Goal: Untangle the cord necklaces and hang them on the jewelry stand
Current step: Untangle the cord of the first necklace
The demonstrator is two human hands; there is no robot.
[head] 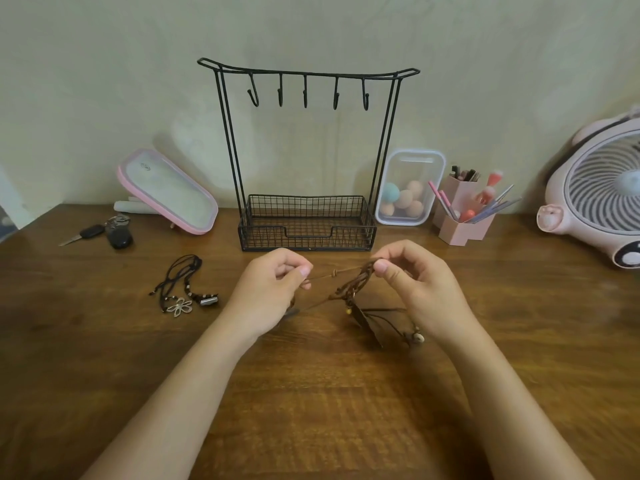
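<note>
A person's left hand (273, 292) and right hand (419, 289) each pinch a tangle of brown cord necklaces (353, 289) between thumb and forefinger. A beaded strand is stretched between them above a wooden table (311, 393), with pendants hanging below. Just behind the hands is a black wire jewelry stand (306, 233) (five hooks along its top bar, a basket at its base). A bundle of black cord necklaces (183, 289) lies on the table to the left, near a set of keys (104, 233).

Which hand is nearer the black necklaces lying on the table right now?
Left. The left hand pinches the brown cords just right of the black necklaces, not touching them; the right hand pinches the same cords farther right, beyond the left.
</note>
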